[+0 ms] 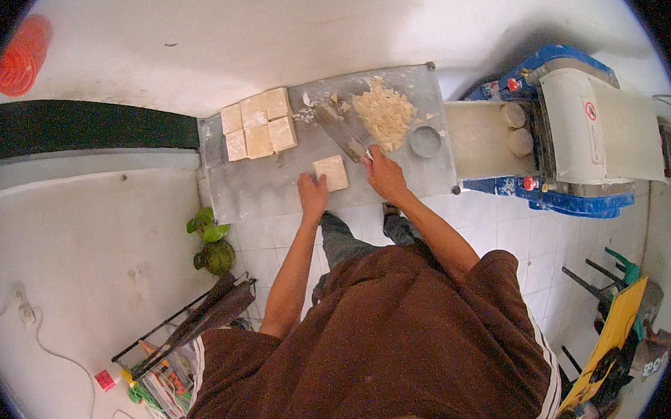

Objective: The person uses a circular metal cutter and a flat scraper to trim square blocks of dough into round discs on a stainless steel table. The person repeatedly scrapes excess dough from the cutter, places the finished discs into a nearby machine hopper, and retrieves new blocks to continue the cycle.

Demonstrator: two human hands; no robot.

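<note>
My right hand (386, 174) is wrapped round the handle of a broad-bladed knife (341, 130). Its blade points away and to the left, low over the metal table. My left hand (312, 193) has its fingers bent at the near left edge of a single pale dough square (332, 173), gripping that edge. Farther left, several dough squares (260, 123) sit side by side in a block. Beyond the knife lies a heap of thin dough scraps (385, 113), with a round grey dish or ring (426, 142) to its right.
The metal table (259, 189) stands against the white wall. On its right, a blue-sided rolling machine (582, 125) has two pale round pieces (517, 129) on its bed. A green plant (213, 240) and a black rack (179, 327) are at left; a yellow board (602, 345) leans at right.
</note>
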